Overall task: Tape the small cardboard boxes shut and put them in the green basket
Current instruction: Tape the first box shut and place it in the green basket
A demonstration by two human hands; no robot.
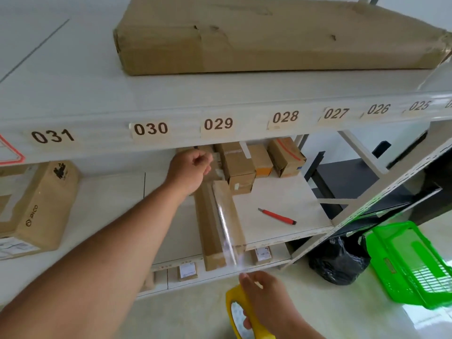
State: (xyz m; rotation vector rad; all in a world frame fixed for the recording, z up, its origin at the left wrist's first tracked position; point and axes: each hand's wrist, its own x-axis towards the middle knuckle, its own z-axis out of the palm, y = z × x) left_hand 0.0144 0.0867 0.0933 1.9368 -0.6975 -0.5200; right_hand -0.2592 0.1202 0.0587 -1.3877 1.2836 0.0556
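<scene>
1. A big flat carton (269, 37) lay on the top shelf (73, 94), whose front edge carried number labels (217, 124) from 031 down to 025.
2. A tall brown box (41, 206) stood at the left of the middle shelf (281, 206).
3. The green basket (413, 263) sat tilted on the floor at the lower right, beside a black bag (340, 263) and well apart from the boxes.
4. A long narrow box (215, 228) lay on the middle shelf, its near end at the shelf's front edge, with a strip of clear tape (226, 231) stretched along its top.
5. The small cardboard boxes (244, 162) were stacked together at the back of the middle shelf, under labels 029 and 028.
6. Your left hand (188, 170) reached to the far end of the long box, fingers curled and pinching the tape's end.
7. Your right hand (266, 299) gripped the yellow tape dispenser (234, 311) below the shelf edge, fingers wrapped round it, the tape running up from it.
8. A red utility knife (277, 216) lay on the middle shelf, right of the long box, touching nothing.
</scene>
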